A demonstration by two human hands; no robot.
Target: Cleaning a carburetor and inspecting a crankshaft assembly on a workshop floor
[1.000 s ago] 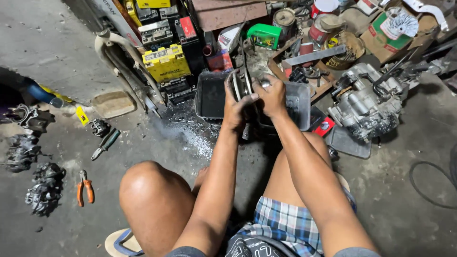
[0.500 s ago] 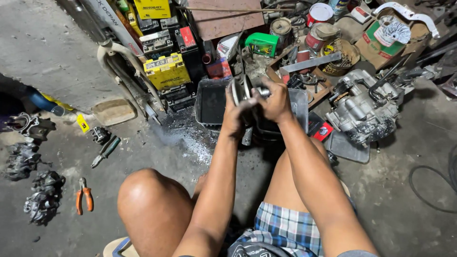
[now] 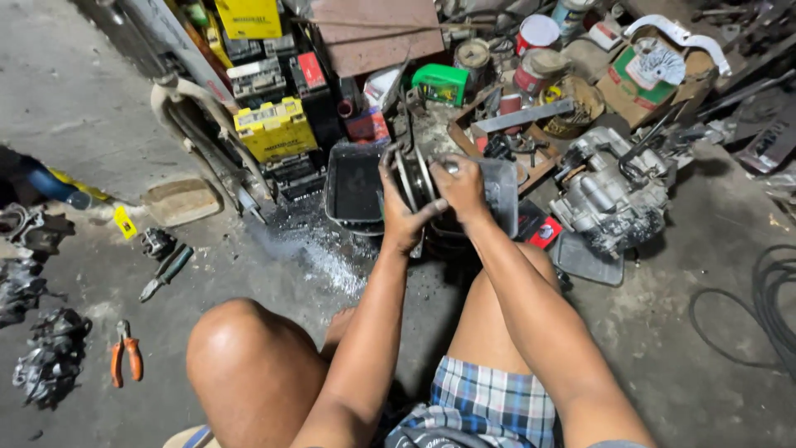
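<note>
Metal clutch disc (image 3: 412, 178) stands on edge between both hands

Stained grey concrete floor (image 3: 680, 332), orange-handled pliers (image 3: 126, 363) at left, dark-handled tool (image 3: 166, 272) nearby, greasy metal engine parts (image 3: 51, 365) by the edge, yellow rectangular battery (image 3: 276, 129), black plastic tray (image 3: 356, 184), silver engine block (image 3: 609, 199), coiled black cable (image 3: 767, 303) at right

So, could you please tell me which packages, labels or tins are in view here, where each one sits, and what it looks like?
Yellow battery box: left of the black tray, blocky, dark print.
Second yellow box: top edge, rectangular.
Green box: behind the disc-shaped engine part held in both hands, small.
Red-and-white tin: top centre, round.
Cardboard box: top right, brown with a green and white panel.
Small red packet: floor beside the engine block.
</note>
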